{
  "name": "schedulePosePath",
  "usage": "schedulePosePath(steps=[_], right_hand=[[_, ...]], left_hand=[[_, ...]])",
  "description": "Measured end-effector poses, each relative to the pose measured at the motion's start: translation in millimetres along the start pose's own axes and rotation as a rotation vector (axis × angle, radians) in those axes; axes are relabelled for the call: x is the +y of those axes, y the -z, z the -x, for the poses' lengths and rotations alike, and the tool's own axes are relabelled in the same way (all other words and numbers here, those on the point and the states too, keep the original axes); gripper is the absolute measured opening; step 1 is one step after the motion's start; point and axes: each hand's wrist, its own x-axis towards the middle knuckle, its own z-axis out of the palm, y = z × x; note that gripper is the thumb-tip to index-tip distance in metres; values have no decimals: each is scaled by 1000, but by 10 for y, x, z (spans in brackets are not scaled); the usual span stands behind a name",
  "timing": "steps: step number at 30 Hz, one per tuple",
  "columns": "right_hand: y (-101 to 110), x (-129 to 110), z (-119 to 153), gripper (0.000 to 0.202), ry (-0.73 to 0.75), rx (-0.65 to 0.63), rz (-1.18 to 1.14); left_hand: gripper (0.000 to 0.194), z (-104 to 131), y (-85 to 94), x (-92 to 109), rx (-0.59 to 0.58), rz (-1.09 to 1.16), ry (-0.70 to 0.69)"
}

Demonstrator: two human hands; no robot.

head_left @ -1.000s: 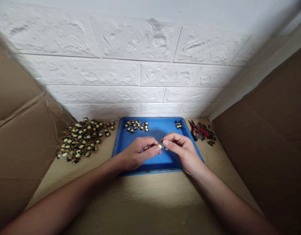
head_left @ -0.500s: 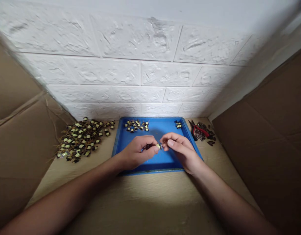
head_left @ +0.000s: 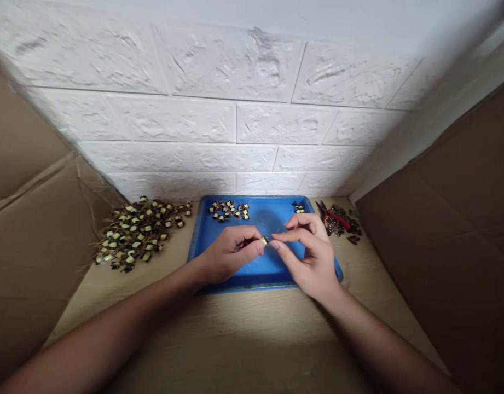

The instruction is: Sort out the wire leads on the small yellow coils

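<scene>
At the far left, the space is bounded by a cardboard panel. Beside it, a heap of small yellow-and-black parts with thin brownish wires is spread on the pale tabletop. In the middle, a blue tray is set near the white brick-patterned wall, and a loose group of similar parts is laid in its far left corner. Above the tray, a single yellow-and-black part is pinched between the thumb and fingers of the left hand. At that part's right end, the thumb and index fingertips of the right hand are brought close together; whether a wire is gripped there cannot be told. A smaller cluster is placed in the tray's far right corner. Beyond the rim, red-handled pliers are rested among small metallic pieces, near another cardboard panel.
</scene>
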Motion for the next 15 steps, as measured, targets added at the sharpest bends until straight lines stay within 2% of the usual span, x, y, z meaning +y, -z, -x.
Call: schedulePosePath(steps=[3, 7, 12, 15], right_hand=[[1, 30, -30, 4, -107, 9, -81], [29, 70, -51, 11, -256, -26, -221], [35, 59, -41, 19, -525, -220, -548], [12, 26, -48, 20, -577, -285, -563]], left_hand=[[31, -2, 4, 26, 7, -4, -7], [29, -2, -5, 39, 24, -17, -12], [26, 4, -29, 16, 46, -27, -30], [26, 2, -37, 2, 58, -36, -48]])
